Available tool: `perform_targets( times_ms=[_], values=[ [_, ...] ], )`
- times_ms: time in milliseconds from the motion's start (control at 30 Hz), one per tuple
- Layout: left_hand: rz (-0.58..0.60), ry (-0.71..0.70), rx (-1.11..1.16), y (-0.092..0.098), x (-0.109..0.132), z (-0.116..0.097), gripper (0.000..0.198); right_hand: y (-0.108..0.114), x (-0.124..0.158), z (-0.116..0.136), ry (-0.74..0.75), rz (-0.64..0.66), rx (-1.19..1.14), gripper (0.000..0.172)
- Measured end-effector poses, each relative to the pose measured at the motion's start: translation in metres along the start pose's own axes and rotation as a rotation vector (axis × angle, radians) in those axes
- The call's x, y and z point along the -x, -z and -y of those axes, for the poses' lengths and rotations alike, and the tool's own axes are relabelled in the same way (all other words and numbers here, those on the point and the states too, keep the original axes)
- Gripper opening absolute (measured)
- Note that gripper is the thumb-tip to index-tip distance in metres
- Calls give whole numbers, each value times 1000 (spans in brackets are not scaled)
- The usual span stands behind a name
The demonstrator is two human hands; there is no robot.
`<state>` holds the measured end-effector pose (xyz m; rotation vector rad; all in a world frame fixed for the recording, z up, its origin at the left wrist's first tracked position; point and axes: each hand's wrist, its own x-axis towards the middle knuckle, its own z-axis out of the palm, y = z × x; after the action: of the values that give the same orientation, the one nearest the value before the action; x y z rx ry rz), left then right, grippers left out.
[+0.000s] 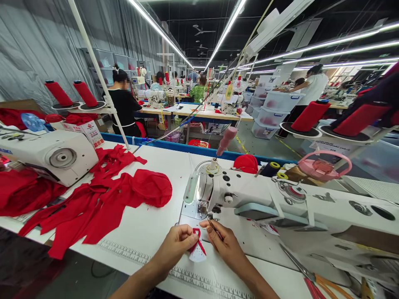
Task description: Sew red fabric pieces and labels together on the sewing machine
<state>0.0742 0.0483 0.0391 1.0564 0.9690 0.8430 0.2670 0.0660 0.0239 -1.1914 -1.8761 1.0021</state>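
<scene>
My left hand (180, 242) pinches a small white patterned piece with red fabric strips (197, 250) between thumb and fingers, just in front of the sewing machine's needle area (203, 208). Close on its right, my right hand (222, 239) is closed around a slim dark metal tool (215, 227), perhaps tweezers; the fingers hide part of it. The right fingertips come near the top of the fabric piece, and I cannot tell whether they touch it. Both hands are over the white table (149, 241), which has a printed ruler scale along its front edge.
Red fabric strips (106, 197) lie to the left, beside another sewing machine (62, 153). Orange-handled scissors (311, 274) rest at the right front. Red thread cones (311, 116) stand behind the machine. Co-workers, including a person in black (121, 108), are farther back.
</scene>
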Motion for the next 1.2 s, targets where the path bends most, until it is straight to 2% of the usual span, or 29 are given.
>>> perform_targets(
  times_ms=[300,600,933,1200],
  values=[
    [50,16,-29,-2,0,6,49,7,0,14,-59,103,-141,31],
    [21,-7,-88,0,-4,14,48,2,1,11,-138,70,-138,10],
    [15,3,-179,0,-7,21,37,1,1,11,-141,71,-131,11],
    [-6,14,-157,-1,-7,16,41,3,1,11,-148,73,-133,12]
  ],
)
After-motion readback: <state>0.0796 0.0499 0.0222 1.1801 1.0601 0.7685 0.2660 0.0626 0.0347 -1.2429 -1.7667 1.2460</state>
